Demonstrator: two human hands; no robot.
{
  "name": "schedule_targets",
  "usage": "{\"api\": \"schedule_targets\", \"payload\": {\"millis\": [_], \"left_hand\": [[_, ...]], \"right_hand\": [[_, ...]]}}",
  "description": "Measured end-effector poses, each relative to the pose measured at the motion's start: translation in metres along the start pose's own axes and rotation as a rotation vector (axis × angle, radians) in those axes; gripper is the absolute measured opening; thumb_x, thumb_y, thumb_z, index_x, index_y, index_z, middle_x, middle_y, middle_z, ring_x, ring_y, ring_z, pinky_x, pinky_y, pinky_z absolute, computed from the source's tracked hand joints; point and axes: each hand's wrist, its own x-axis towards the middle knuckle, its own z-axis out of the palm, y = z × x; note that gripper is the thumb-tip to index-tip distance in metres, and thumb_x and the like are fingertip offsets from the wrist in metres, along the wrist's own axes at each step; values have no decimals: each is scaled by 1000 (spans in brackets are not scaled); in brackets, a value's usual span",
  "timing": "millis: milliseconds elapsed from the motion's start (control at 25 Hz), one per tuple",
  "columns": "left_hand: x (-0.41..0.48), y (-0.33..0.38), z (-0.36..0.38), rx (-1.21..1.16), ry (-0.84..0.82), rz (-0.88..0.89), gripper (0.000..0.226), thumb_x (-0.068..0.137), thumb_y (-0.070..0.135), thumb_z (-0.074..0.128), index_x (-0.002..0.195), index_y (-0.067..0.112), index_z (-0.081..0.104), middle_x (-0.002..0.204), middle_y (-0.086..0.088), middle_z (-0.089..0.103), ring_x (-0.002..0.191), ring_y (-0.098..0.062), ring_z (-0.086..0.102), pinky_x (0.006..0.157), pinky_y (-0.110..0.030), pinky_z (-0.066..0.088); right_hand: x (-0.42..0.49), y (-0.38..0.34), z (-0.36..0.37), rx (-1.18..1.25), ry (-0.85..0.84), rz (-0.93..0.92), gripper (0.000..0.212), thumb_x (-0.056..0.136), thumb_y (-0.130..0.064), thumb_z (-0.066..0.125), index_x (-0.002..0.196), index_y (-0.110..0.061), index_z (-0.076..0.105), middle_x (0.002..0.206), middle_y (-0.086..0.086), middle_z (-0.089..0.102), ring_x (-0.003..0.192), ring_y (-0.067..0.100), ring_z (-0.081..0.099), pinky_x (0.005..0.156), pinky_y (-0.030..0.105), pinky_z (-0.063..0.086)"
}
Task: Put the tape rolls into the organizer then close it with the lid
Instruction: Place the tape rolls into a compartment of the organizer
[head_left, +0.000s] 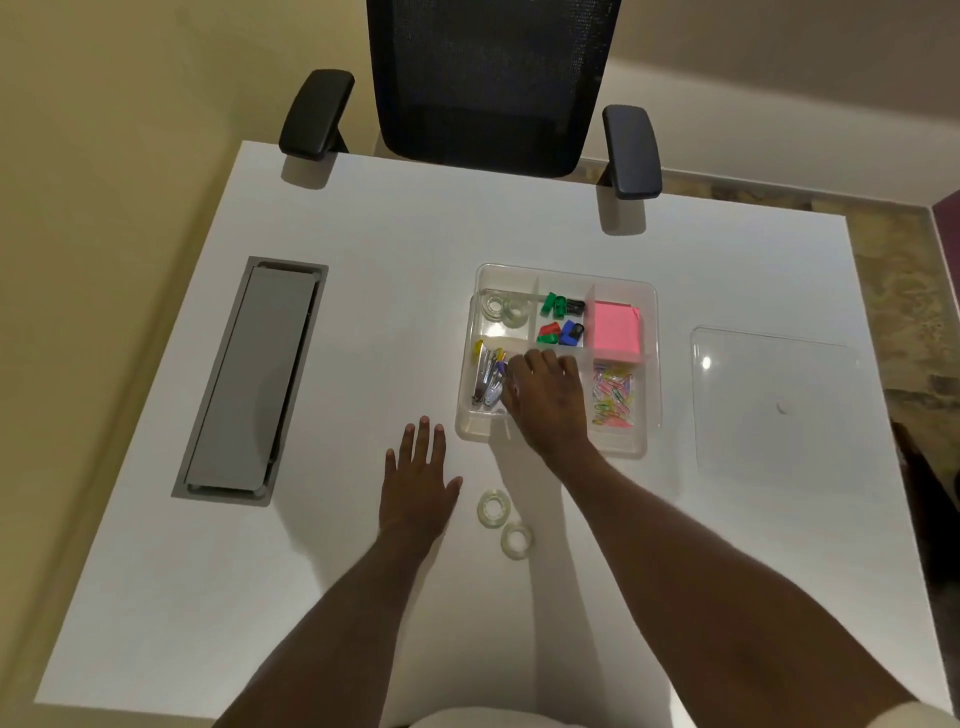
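Note:
A clear plastic organizer (652, 322) with several compartments sits in the middle of the white table. Two clear tape rolls (503, 309) lie in its far left compartment. Two more clear tape rolls, one (493, 508) beside the other (516, 540), lie on the table near my forearms. My right hand (545, 397) hovers palm down over the organizer's near middle, fingers curled; whether it holds anything is hidden. My left hand (418, 478) rests flat on the table, fingers spread, left of the organizer. The clear lid (774, 405) lies flat to the right.
The organizer also holds pink sticky notes (615, 328), coloured sharpeners (561, 319), paper clips (614, 397) and binder clips (487, 379). A grey cable hatch (249, 379) is set in the table at left. A black office chair (488, 88) stands at the far edge.

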Motion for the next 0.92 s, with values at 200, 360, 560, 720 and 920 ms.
{"api": "schedule_targets", "payload": {"millis": [200, 360, 560, 720, 920], "left_hand": [[-2, 4, -7, 5, -8, -10, 83, 105, 58, 34, 165, 19, -6, 174, -8, -15, 162, -29, -10, 132, -53, 11], [-4, 3, -9, 14, -12, -6, 83, 105, 59, 34, 165, 20, -8, 174, -7, -16, 162, -29, -11, 132, -53, 10], [-5, 4, -10, 3, -21, 0, 83, 105, 58, 35, 165, 20, -8, 174, -7, -16, 162, -29, -11, 132, -53, 11], [-4, 2, -7, 8, -15, 1, 83, 105, 59, 34, 165, 21, -8, 174, -6, -16, 162, -28, -12, 132, -53, 10], [-3, -1, -3, 8, -5, -1, 84, 104, 62, 33, 165, 22, -8, 174, -5, -16, 162, -28, -11, 132, -53, 10]], "right_hand": [[-76, -16, 5, 114, -44, 20, 27, 96, -36, 59, 113, -16, 65, 105, 5, 69, 99, 25, 62, 88, 39, 49], [-123, -29, 6, 178, -206, 78, 37, 90, -42, 65, 115, -15, 65, 108, 4, 69, 100, 24, 63, 88, 39, 51], [-160, -43, 15, 172, -326, 98, 57, 81, -49, 72, 125, -14, 61, 116, 4, 66, 104, 25, 61, 90, 39, 50], [-165, -50, 22, 193, -354, 117, 67, 81, -49, 75, 135, -14, 56, 126, 5, 64, 111, 26, 60, 98, 39, 49], [-155, -51, 27, 167, -377, 94, 57, 81, -42, 76, 129, -16, 57, 124, 6, 62, 112, 26, 59, 98, 39, 49]]}}
